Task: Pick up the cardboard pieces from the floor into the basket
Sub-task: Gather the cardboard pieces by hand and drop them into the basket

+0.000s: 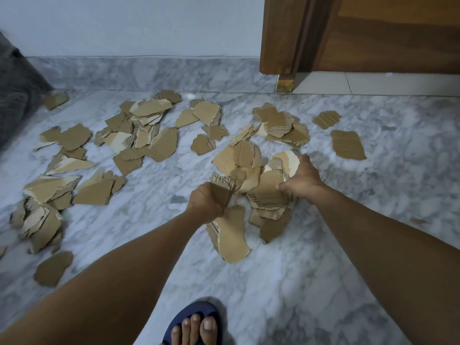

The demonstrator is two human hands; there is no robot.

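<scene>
nearest the camera: one foot (193, 326) in a dark blue sandal (174, 327), at the bottom edge, toes pointing toward the viewer's side of the marble floor (323, 282).

left hand (205, 204): fingers curled tight around a torn slab of cardboard, a ragged corrugated piece (222, 186) sticking up above the fist and a longer pale piece (232, 235) hanging below it toward the near floor. clamped, not open.

right hand (302, 180): fingers curled into the top of a stack of cardboard pieces (267, 195), thumb out to the left, gripping the bundle from its right side. the stack rests on or just above the floor; cannot tell which.

count: two hands, two bare forearms, one foot. cardboard pieces too many and too overlapped to count exactly, several dozen, in loose groups: a near-left heap (42, 210), a far-left cluster (139, 130), a far-middle cluster (276, 125), plus the pile between the hands. two single pieces lie apart at far right (347, 144), one single piece near left (53, 268).

all pieces are on the floor or in the hands. no basket shows in view.

around: grey marble skirting along a pale wall (124, 23) at the far side; wooden door frame (281, 36) far right; dark grey fabric (15, 88) at the far-left edge.
</scene>
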